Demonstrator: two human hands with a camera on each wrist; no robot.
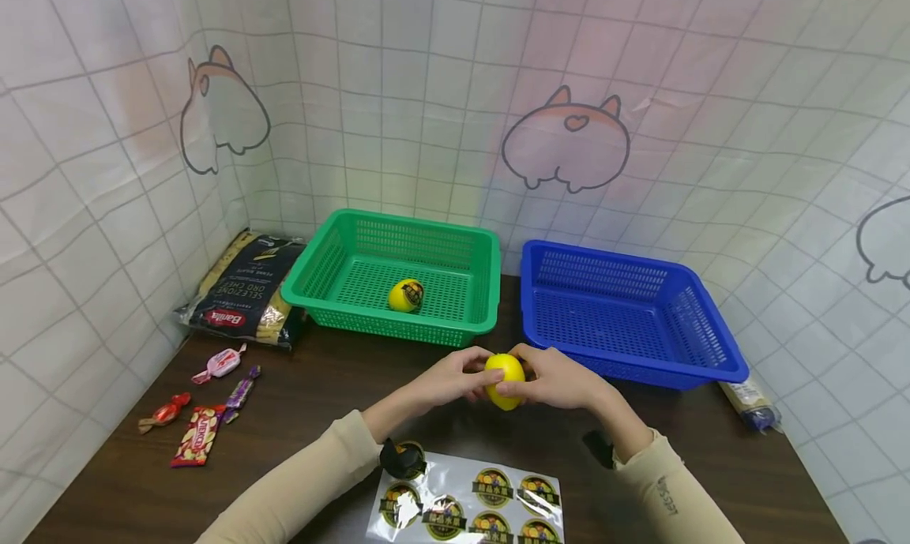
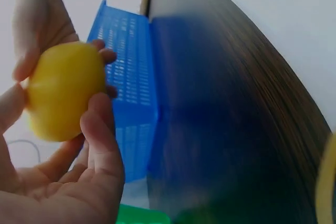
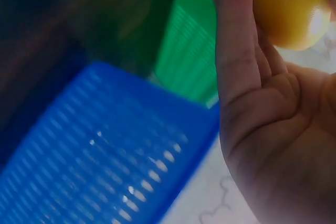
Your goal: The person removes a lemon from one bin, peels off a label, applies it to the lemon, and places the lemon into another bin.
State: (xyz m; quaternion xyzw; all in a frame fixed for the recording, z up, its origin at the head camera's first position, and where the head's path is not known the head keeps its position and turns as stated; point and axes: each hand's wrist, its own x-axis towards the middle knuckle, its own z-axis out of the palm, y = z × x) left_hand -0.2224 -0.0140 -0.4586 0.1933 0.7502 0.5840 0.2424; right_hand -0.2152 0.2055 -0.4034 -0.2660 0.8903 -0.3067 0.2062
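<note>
Head: lemon [image 1: 506, 368] held between left hand [image 1: 455, 378] and right hand [image 1: 562, 377], over worktop [image 1: 316, 394], near side of baskets [image 1: 394, 321]. If dropped, may roll. Left sleeve [image 1: 320, 465] could drag sticker sheet [image 1: 462, 500].

Left wrist: fingers partly curled round lemon; uneven squeeze might spin it loose.

Right wrist: lemon cropped; fingertip hold unclear.
</note>
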